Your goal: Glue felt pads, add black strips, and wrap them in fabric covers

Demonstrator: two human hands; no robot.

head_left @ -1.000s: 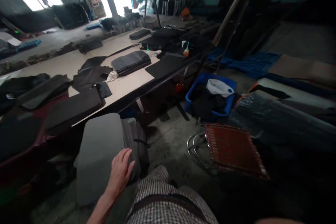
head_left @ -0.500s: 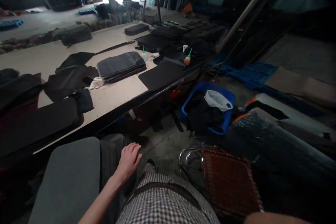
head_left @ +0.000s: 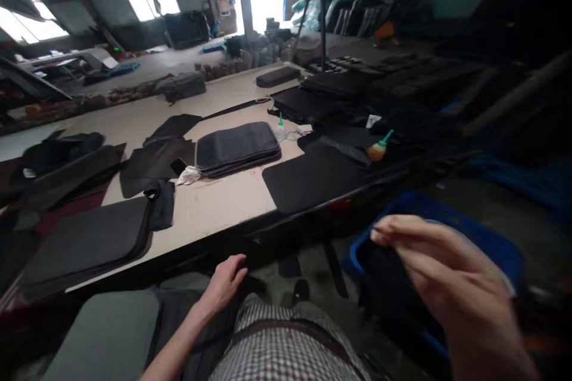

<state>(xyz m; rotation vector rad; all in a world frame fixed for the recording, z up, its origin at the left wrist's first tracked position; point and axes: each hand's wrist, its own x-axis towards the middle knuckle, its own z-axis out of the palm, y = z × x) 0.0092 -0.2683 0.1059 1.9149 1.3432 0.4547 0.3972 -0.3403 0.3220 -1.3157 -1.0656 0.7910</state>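
My left hand [head_left: 226, 280] hangs beside a stack of grey panels [head_left: 107, 330], low in front of the table. Its fingers are loosely bent, thumb apart, and nothing shows in them. At the right, my right hand [head_left: 440, 259] is raised in front of a blue plastic crate [head_left: 357, 253] holding dark material [head_left: 386, 280]. Its fingertips are pressed together; motion blur hides what they hold, if anything. On the table lie a stack of dark rounded panels [head_left: 236, 146] and a flat black panel [head_left: 313, 178] at the front edge.
A long table [head_left: 214, 208] runs across the view. It bears dark fabric pieces [head_left: 156, 161], a white cloth [head_left: 188, 175], a clear bottle [head_left: 280, 128] and an amber bottle [head_left: 376, 152] with green nozzles. Another dark panel stack [head_left: 93, 238] lies at the left.
My right hand has come up into view in front of the crate. The view has swung left and up; the red-brown chair has left it. My left hand stays beside the grey panels.
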